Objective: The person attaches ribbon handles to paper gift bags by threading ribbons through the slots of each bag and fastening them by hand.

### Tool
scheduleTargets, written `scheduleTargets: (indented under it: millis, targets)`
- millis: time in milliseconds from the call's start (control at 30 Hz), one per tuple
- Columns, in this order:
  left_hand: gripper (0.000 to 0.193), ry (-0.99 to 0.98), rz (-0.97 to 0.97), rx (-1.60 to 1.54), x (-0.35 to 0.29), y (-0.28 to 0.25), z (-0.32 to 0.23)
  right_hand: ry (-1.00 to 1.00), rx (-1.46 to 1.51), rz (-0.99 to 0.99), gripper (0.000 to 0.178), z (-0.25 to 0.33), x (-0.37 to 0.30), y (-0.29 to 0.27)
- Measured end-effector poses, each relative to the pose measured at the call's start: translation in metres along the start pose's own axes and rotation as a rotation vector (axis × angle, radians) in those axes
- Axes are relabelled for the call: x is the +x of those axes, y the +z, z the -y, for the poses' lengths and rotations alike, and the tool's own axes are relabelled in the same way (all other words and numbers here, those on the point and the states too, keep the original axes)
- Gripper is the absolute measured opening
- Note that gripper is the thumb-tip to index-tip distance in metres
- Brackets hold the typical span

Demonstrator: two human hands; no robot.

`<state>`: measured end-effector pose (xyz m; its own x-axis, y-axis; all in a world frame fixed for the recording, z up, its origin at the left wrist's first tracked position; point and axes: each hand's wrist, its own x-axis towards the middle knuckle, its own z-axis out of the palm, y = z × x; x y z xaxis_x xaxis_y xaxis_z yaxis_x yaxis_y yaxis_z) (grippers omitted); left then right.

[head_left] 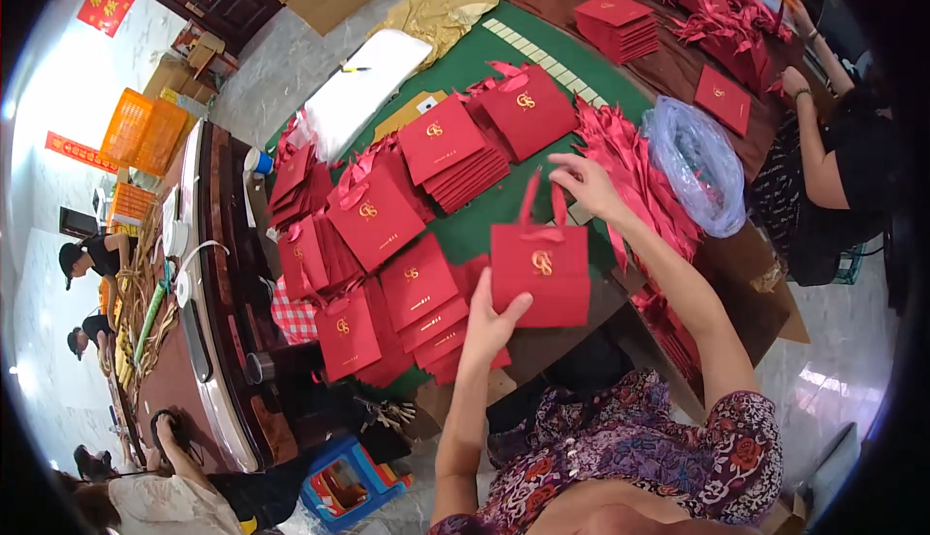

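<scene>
The left hand (492, 320) holds the red bag (542, 288) by its lower left side, thumb across the front — the bag sits upright at the near edge of the green bench (460, 60). The right hand (584, 184) is above it, fingers partly curled at the top of the ribbon (528, 198), whose 2 strands rise from the bag; I cannot tell whether it pinches them. The step looks like fitting or straightening the handle. The next move seems to call for a steady left grip and even tension on both strands.
</scene>
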<state>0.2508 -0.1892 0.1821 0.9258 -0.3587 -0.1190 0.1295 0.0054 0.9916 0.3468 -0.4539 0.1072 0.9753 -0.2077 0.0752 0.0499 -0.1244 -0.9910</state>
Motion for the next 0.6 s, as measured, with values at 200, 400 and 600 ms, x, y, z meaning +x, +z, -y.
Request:
scheduleTargets:
  millis: [200,400,600]
  targets:
    - [0.058,0.254,-0.075,-0.097,0.106,0.013,-0.055,-0.222,-0.558,-0.199,0.017,0.008,-0.031,-0.035]
    - [0.035,0.45,-0.238,0.055,0.219,0.052,-0.024,-0.47,-0.852,-0.302,0.017,-0.005,-0.003,-0.046]
    - [0.061,0.384,-0.446,0.301,0.235,0.08,0.026,-0.402,-1.103,-0.145,0.013,-0.006,-0.004,-0.053]
